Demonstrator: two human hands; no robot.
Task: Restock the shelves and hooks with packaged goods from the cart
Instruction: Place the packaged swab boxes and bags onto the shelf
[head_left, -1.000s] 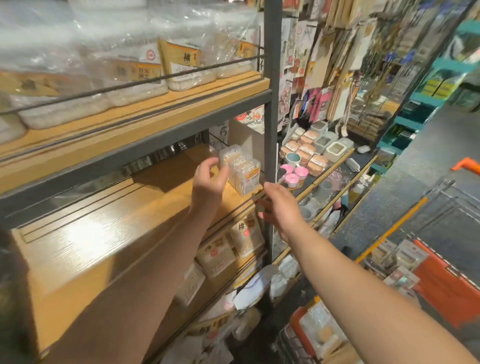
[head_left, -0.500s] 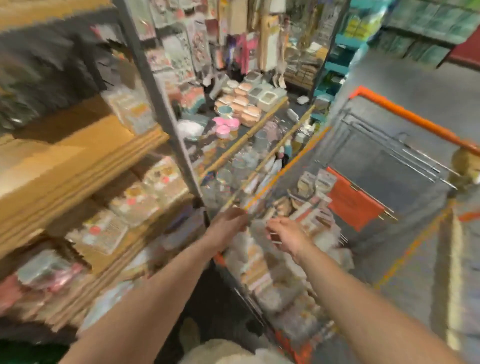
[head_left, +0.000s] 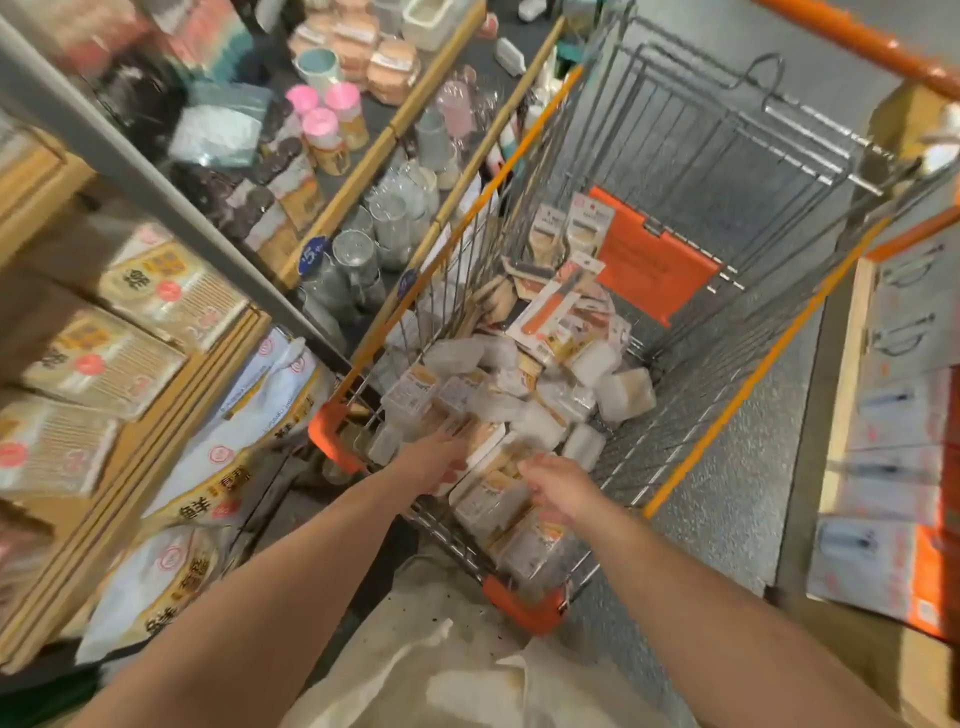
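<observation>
Packs (head_left: 498, 499) heaped at cart (head_left: 524, 613) near end, directly under both hands. L hand (head_left: 434, 462) laid on pile; R hand (head_left: 558, 491) hovers, fingers loose. Grip not confirmed, blurred.

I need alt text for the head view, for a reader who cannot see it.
Both hands, left and right, reach into a wire cart onto a pile of clear packs. Stocked shelves stand to the left.
</observation>
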